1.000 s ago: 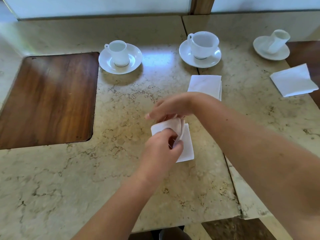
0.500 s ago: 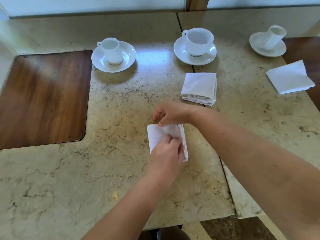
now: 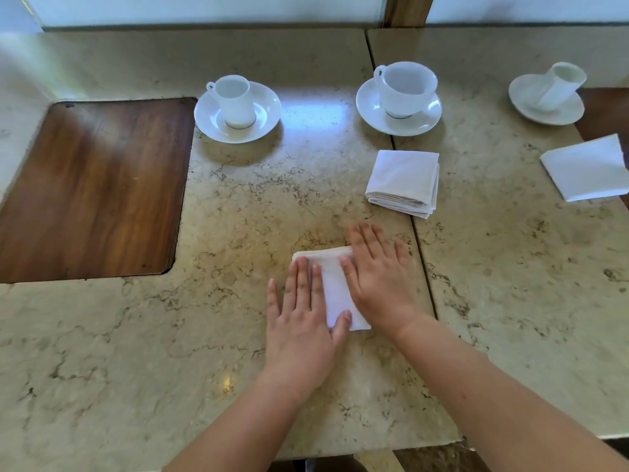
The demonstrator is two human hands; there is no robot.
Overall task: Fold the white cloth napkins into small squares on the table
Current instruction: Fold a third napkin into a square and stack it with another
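Observation:
A small folded white napkin lies flat on the marble table in front of me. My left hand rests palm down on its left part, fingers spread. My right hand presses flat on its right part, fingers apart too. Neither hand grips the cloth. Farther back lies a second folded napkin, a thick square with its layered edge facing me. A third folded napkin sits at the right edge.
Three white cups stand on saucers along the back: one at the left, one in the middle, one tilted at the right. A dark wooden inset fills the left side. A seam between slabs runs beside my right hand.
Both hands were pinching and folding the napkin; now they lie open and flat on it, pressing it down as a small square.

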